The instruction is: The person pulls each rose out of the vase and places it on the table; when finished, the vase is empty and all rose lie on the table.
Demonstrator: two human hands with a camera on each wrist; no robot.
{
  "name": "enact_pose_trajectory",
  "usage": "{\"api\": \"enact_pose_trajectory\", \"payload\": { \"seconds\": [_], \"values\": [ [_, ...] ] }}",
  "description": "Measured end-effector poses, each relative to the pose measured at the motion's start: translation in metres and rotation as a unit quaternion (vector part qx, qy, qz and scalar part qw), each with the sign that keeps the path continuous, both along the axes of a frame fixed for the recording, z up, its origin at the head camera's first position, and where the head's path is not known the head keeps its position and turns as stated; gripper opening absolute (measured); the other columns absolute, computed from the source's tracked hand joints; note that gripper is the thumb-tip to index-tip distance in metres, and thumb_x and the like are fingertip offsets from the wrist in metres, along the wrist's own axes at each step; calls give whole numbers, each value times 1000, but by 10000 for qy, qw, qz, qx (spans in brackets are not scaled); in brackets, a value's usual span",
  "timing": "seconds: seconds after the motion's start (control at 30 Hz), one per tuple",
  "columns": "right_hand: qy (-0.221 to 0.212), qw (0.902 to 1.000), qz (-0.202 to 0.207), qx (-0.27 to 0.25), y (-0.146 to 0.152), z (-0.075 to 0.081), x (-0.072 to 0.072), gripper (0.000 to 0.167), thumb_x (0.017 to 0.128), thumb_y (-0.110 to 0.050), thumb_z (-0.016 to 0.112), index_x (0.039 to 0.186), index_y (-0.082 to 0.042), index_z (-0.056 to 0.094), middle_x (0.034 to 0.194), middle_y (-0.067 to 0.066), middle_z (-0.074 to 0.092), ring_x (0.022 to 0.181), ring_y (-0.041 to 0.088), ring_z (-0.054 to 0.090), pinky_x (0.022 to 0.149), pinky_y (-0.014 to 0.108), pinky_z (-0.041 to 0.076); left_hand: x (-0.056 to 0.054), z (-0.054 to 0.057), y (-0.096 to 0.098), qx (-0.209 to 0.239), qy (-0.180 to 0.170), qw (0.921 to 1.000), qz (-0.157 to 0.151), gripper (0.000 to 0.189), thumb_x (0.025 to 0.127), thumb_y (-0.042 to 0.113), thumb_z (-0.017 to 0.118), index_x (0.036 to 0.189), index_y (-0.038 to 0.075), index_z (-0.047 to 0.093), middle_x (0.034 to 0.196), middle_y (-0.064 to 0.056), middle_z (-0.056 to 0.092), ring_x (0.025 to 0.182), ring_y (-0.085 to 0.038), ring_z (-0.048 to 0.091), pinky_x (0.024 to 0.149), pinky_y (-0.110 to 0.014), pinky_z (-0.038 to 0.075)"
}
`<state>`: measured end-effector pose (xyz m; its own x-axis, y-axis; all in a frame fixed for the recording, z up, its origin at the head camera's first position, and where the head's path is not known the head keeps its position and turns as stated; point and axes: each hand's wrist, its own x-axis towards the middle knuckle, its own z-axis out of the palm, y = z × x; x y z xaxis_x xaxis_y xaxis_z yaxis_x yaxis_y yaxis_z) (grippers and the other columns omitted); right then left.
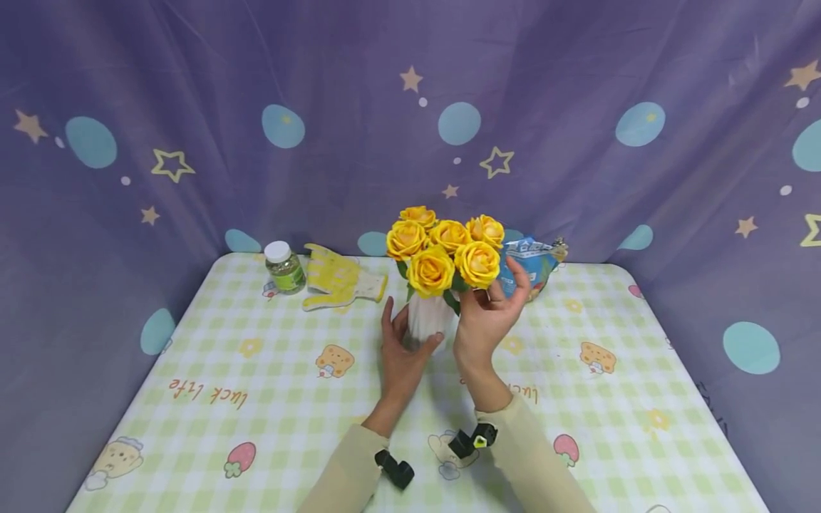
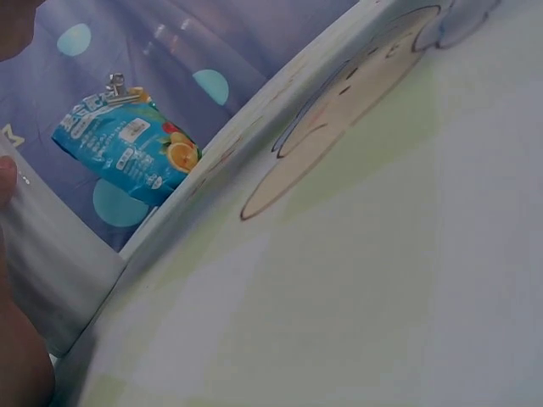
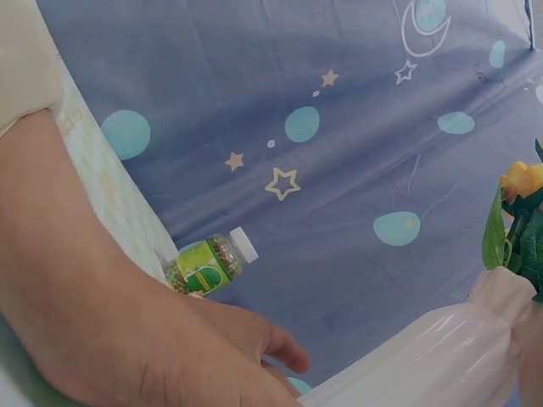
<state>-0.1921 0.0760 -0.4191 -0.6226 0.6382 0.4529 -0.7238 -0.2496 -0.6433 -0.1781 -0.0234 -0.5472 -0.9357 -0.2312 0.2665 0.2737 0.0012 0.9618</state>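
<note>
A white vase (image 1: 426, 319) stands upright on the table with several yellow roses (image 1: 449, 246) in it. My left hand (image 1: 405, 356) holds the vase low down, thumb across the near side and fingers round the left. The left wrist view shows part of the vase (image 2: 51, 254) at its left edge. At the bouquet's right side, my right hand (image 1: 485, 324) reaches up to the front right rose (image 1: 477, 264). One of its fingers (image 1: 521, 279) bends up beside the bloom; the thumb and other fingertips are partly hidden under it, so their hold is unclear.
A blue bag (image 1: 522, 267) closed with a metal clip stands behind my right hand. A white-lidded jar (image 1: 285, 269) and a yellow-and-white glove (image 1: 340, 279) lie at the back left. The checked tablecloth (image 1: 256, 442) ends at a purple curtain (image 1: 359, 128).
</note>
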Motion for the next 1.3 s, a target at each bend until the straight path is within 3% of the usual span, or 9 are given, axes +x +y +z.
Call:
{"api": "enact_pose_trajectory", "payload": {
  "seconds": [0.23,0.47,0.7,0.93,1.17,1.3],
  "values": [
    [-54,9998,-187,-31,1,5,0,57,90,12,79,139,-5,56,62,-10,61,57,5,46,58,20,40,0,0,0,-122,58,9999,33,113,88,17,96,175,10,25,158,-6,63,145,-29,59,124,-60,38],
    [79,9998,-171,16,2,11,4,53,94,8,81,140,-4,57,73,-8,73,58,5,46,59,20,41,0,-1,0,-61,119,9999,26,111,88,14,95,175,17,27,157,-5,64,145,-28,59,123,-58,39],
    [231,9995,-21,-227,6,18,5,57,92,8,84,140,-6,58,91,2,84,65,7,59,72,23,55,0,-1,0,-87,99,9999,-11,110,89,16,95,175,10,26,159,-6,62,145,-31,59,123,-60,38],
    [371,9986,59,-369,9,29,7,54,93,14,76,141,-4,57,101,7,85,85,15,78,70,23,55,1,0,-1,-65,90,9999,-41,105,89,16,94,173,13,31,159,-6,63,145,-30,59,123,-60,38],
    [464,9979,8,-450,14,40,8,54,94,10,78,141,-4,55,94,5,82,66,10,58,65,25,46,1,0,-2,-78,71,9999,-44,103,89,16,94,172,13,33,159,-6,63,146,-30,58,124,-61,38],
    [517,9973,3,-518,17,44,8,54,93,13,76,140,-3,54,101,7,82,72,11,63,64,25,46,1,0,-2,-52,84,9999,-57,103,89,16,94,172,12,34,159,-6,62,147,-30,57,124,-61,37]
  ]
}}
